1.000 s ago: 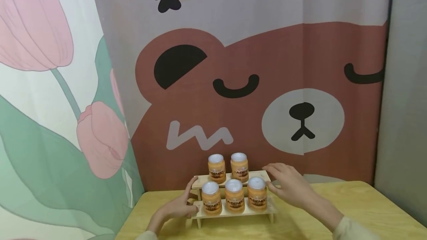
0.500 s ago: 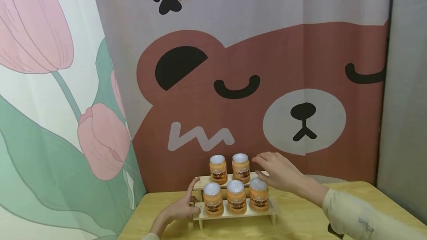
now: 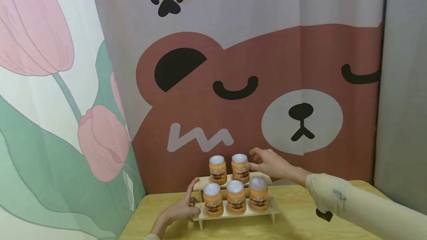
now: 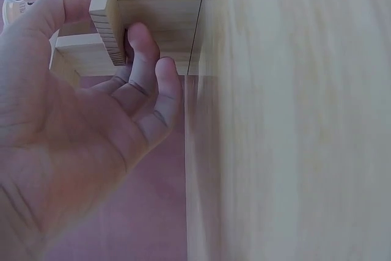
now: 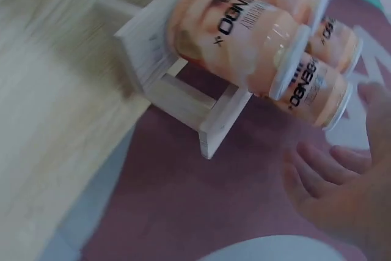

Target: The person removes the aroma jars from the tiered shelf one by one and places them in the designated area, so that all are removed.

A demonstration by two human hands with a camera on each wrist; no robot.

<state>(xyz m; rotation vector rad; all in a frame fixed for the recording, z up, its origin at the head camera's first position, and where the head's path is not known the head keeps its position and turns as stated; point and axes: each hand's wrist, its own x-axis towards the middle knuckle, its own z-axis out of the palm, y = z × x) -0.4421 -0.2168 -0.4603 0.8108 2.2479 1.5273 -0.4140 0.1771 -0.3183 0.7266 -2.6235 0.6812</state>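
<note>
A two-tier wooden stand (image 3: 233,216) bears orange jars with white lids. Three jars stand on the lower shelf, among them the right front jar (image 3: 258,197); two more are on the upper shelf. At the stand's left end my left hand (image 3: 176,210) holds the lower shelf, thumb on top and fingers curled underneath, as the left wrist view shows. My right hand (image 3: 271,163) is just right of the back right jar (image 3: 240,171), fingers spread and slightly bent. In the right wrist view that hand (image 5: 348,187) is apart from the jars, with nothing in its grasp.
The stand rests on a light wooden table (image 3: 307,210). Right behind it hangs a curtain (image 3: 186,166) printed with a brown bear. A tulip-patterned curtain (image 3: 60,151) lies to the left, and a grey one (image 3: 403,103) to the right.
My right hand has left the stand's right end and moved left and up, to beside the back right jar. The left hand keeps its hold, and the jars stay in place.
</note>
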